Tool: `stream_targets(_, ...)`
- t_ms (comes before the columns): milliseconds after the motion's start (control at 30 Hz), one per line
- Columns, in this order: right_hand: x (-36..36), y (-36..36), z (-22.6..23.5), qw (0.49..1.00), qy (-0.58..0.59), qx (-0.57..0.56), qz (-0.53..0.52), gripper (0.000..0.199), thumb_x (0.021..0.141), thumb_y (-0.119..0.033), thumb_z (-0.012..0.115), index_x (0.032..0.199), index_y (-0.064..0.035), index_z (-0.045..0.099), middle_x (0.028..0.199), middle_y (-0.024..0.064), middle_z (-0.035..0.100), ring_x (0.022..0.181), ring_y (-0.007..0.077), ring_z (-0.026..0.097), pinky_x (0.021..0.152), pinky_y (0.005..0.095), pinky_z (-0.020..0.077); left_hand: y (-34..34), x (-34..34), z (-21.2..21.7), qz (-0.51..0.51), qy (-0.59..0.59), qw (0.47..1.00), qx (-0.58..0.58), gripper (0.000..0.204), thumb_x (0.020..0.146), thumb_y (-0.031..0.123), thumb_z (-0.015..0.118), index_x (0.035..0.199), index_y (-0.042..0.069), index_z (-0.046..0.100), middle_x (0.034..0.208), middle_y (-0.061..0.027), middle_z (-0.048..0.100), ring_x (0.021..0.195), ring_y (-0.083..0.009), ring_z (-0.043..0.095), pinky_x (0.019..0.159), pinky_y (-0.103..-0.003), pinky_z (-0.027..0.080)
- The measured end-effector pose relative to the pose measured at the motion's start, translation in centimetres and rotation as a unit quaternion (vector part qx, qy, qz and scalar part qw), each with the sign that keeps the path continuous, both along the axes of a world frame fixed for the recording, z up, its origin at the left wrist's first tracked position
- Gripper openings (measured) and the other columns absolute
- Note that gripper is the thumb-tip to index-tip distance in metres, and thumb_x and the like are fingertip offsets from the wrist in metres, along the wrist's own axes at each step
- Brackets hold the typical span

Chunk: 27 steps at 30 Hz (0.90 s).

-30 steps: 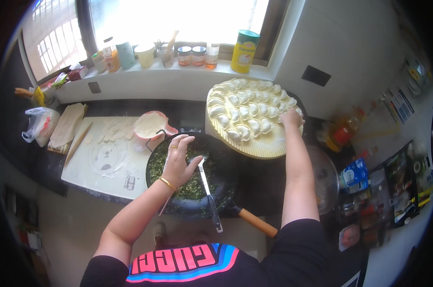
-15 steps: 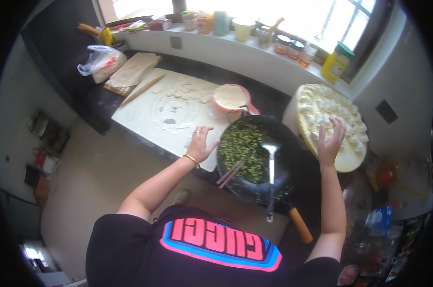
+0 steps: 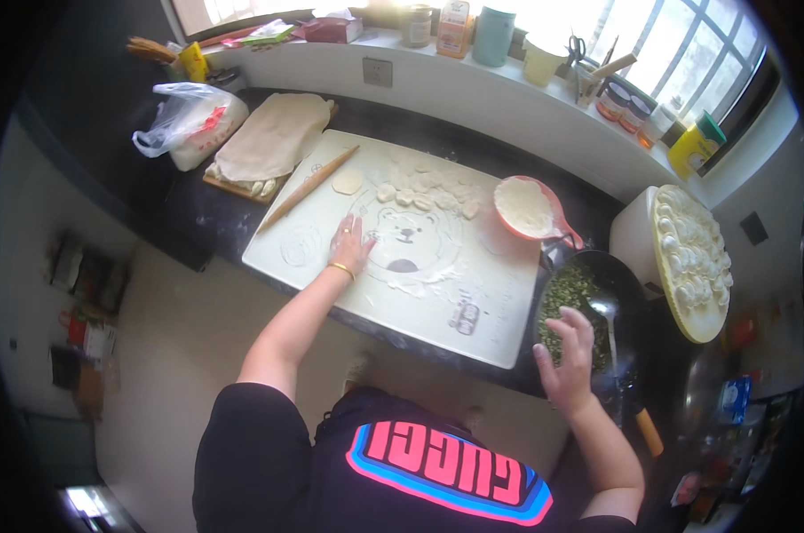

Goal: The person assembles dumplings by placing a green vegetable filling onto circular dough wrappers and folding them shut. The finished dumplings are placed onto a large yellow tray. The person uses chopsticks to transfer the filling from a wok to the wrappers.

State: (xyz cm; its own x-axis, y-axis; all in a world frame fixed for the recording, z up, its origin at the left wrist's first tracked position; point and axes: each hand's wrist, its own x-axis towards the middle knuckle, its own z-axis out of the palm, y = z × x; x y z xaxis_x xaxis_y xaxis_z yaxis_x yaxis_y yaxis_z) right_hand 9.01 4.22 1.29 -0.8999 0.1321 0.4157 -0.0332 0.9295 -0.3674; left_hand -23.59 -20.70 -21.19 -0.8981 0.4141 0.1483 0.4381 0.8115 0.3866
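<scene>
Fingers apart, my left hand (image 3: 352,246) is over the floured white mat (image 3: 499,306) with a bear drawn on it, holding nothing. Beyond it lie a round dough wrapper (image 3: 348,182), several small dough pieces (image 3: 419,197) and a wooden rolling pin (image 3: 308,188). My right hand (image 3: 568,360) hovers, open and without anything in it, in front of the dark wok (image 3: 628,275). Chopped green filling (image 3: 569,291) fills part of the wok, and a metal spatula (image 3: 604,309) rests in it. A red-rimmed bowl of flour (image 3: 524,207) sits at the mat's far right corner.
On the right, a round tray of finished dumplings (image 3: 693,266) tops a pale container. A cloth-covered board (image 3: 273,142) and a plastic bag (image 3: 193,129) occupy the counter's far left. Jars and bottles, including a teal canister (image 3: 493,37), line the windowsill. The wok's wooden handle (image 3: 649,433) points toward me.
My view has turned left, toward the mat. My left hand has moved from beside the wok to over the mat; my right hand has come away from the dumpling tray to the wok's near side.
</scene>
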Motion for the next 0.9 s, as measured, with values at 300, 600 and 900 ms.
stream_targets(300, -8.1, -12.4, -11.3, 0.985, -0.124, -0.071, -0.094, 0.038, 0.075, -0.016, 0.065, 0.108, -0.0046, 0.051, 0.115, 0.0189, 0.045, 0.106, 0.0347, 0.044, 0.089, 0.0424, 0.0334, -1.0, -13.5, 0.1, -0.156, -0.068, 0.978, -0.122, 0.071, 0.087, 0.037, 0.046, 0.138, -0.001, 0.016, 0.147, -0.0154, 0.007, 0.136, -0.028, 0.007, 0.11, -0.04, 0.011)
stream_targets(600, -10.7, -14.9, -13.5, 0.965, -0.081, -0.153, -0.195, 0.031, 0.076, -0.013, 0.063, 0.103, -0.0015, 0.053, 0.109, 0.0187, 0.049, 0.103, 0.0352, 0.047, 0.088, 0.0403, 0.0365, -1.4, -18.9, 0.0, -0.195, -0.046, 0.978, -0.053, 0.057, 0.077, 0.022, 0.061, 0.126, 0.005, 0.04, 0.133, -0.0176, 0.037, 0.123, -0.0309, 0.036, 0.1, -0.037, 0.032)
stream_targets(900, -14.2, -15.5, -12.3, 0.957, -0.052, -0.205, -0.201, 0.022, 0.077, -0.01, 0.062, 0.095, 0.0006, 0.057, 0.094, 0.0151, 0.056, 0.091, 0.0293, 0.054, 0.081, 0.0355, 0.0417, -0.1, -20.9, 3.5, -0.217, -0.212, 0.948, -0.093, 0.03, 0.067, 0.015, 0.068, 0.094, 0.005, 0.06, 0.098, -0.0161, 0.06, 0.09, -0.0306, 0.057, 0.082, -0.036, 0.046)
